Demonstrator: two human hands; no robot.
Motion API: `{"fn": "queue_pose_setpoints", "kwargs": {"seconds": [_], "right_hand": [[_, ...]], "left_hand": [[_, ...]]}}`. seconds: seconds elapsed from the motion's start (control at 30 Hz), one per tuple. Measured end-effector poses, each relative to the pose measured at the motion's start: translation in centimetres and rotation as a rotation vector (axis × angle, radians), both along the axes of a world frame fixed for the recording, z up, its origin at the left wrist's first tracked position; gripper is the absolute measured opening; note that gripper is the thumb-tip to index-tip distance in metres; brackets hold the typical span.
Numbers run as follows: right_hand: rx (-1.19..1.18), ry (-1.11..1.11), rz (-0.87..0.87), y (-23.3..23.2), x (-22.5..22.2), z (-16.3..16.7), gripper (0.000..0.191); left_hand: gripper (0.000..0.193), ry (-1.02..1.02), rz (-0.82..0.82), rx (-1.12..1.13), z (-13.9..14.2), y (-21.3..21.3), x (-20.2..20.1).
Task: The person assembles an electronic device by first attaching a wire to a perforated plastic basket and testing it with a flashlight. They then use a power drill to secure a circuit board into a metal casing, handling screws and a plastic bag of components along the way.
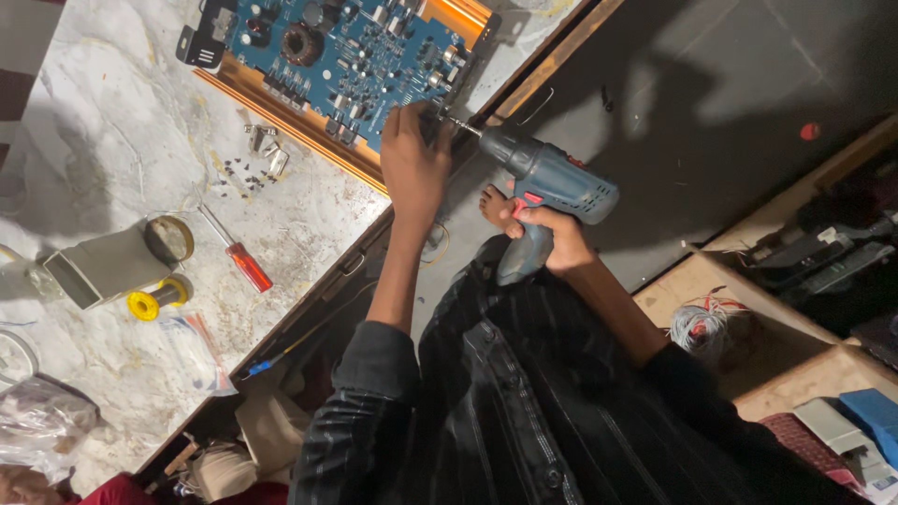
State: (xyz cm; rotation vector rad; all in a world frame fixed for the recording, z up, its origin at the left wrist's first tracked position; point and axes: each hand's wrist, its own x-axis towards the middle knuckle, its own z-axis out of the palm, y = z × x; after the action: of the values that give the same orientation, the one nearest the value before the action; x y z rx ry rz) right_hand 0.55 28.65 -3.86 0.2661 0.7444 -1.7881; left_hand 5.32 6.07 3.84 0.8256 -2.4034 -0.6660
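Note:
A blue circuit board [346, 51] in an orange metal frame [281, 112] lies at the edge of a marble-topped table [112, 140]. My left hand [413, 164] rests on the board's near corner, fingers curled over the edge. My right hand [547, 238] grips the handle of a blue-grey cordless drill [547, 182]. The drill's bit [458, 122] points at the corner of the board beside my left hand.
On the table lie a red-handled screwdriver [245, 262], a spool of solder [150, 301], a roll of tape [169, 238], a small grey box [98, 266], loose screws [248, 173] and plastic bags [42, 421]. Shelves with coiled wire [700, 323] and devices stand at right.

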Motion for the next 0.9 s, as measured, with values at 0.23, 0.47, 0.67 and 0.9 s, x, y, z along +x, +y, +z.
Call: {"fn": "queue_pose_setpoints", "kwargs": {"seconds": [0.23,0.47,0.67,0.9], "right_hand": [[-0.021,0.040,-0.011,-0.2,0.0,0.2,0.050],[-0.065,0.029,0.007,-0.3,-0.3,0.6,0.046],[-0.081,0.098,-0.016,-0.6,-0.1,1.6,0.044],[0.022,0.073,0.004,-0.6,-0.1,2.5,0.050]], "left_hand": [[0.033,-0.076,0.045,0.117,0.3,0.0,-0.1],[0.029,-0.072,0.022,0.150,0.5,-0.1,0.0],[0.029,-0.057,0.016,0.141,0.3,-0.1,0.1],[0.029,-0.088,0.025,0.147,0.4,-0.2,0.1]]}}
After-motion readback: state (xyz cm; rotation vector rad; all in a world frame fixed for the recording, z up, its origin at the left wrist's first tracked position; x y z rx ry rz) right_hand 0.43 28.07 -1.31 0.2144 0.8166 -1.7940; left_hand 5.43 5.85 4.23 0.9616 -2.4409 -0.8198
